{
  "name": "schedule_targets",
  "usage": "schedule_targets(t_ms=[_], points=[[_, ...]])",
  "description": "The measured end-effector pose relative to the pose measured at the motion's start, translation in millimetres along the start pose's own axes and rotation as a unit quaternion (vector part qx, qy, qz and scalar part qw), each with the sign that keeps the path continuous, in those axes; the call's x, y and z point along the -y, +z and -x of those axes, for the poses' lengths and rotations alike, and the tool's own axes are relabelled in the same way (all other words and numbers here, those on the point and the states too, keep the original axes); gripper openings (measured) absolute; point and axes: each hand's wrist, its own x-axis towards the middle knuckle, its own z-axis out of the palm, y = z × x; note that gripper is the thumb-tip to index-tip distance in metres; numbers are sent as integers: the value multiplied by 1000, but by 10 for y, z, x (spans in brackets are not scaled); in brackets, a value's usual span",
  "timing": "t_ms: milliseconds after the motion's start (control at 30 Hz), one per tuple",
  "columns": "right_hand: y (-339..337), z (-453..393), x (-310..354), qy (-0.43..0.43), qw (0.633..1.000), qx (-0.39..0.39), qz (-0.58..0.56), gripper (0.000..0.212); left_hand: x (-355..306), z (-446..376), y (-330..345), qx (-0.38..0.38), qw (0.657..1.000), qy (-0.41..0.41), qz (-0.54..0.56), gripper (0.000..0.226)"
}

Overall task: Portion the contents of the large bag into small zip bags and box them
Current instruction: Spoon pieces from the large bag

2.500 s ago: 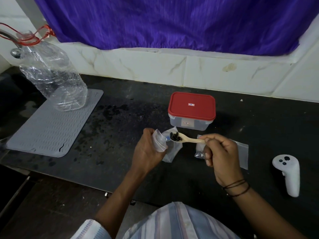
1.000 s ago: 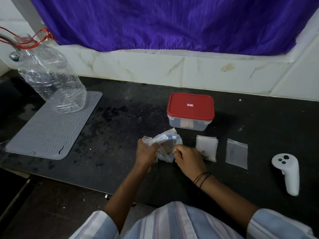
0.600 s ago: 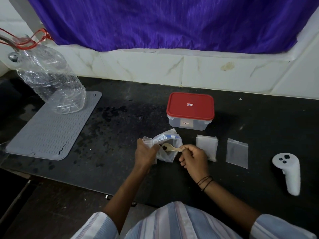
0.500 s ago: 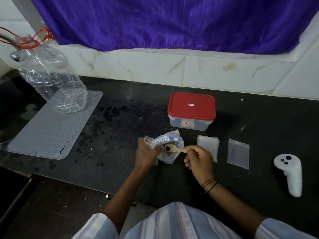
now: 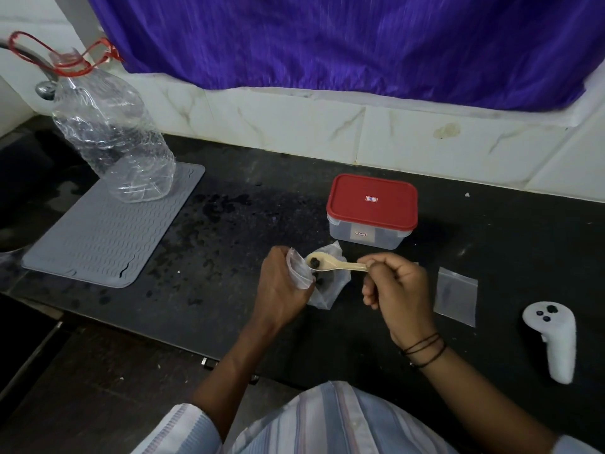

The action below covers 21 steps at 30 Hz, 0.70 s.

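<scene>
Since half a second ago the pale wooden spoon [image 5: 330, 264] has risen out of the crumpled clear plastic bag [image 5: 327, 286], now carrying a few small dark pieces above its mouth. The right hand [image 5: 397, 290] pinches the spoon's handle; the left hand [image 5: 281, 286] grips the bag's rim on the black countertop [image 5: 229, 224]. Just behind stands a red-lidded clear plastic box [image 5: 372, 209]; a small flat clear zip bag [image 5: 455, 296] lies to the right.

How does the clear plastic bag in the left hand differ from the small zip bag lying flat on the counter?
The crumpled clear plastic bag is held open by the left hand and shows dark pieces inside; the small flat zip bag lies untouched on the black counter. The held bag looks larger and bunched, the zip bag smooth and rectangular. Both are transparent plastic.
</scene>
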Motion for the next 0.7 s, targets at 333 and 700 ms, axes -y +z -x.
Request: schedule_targets(t_ms=[333, 700], points=[[103, -87, 65, -444, 749, 168, 462, 29, 28, 25, 35, 27, 998, 46, 19, 40], [-73, -65, -490, -228, 864, 71, 444, 26, 118, 64, 5, 32, 977, -185, 101, 50]])
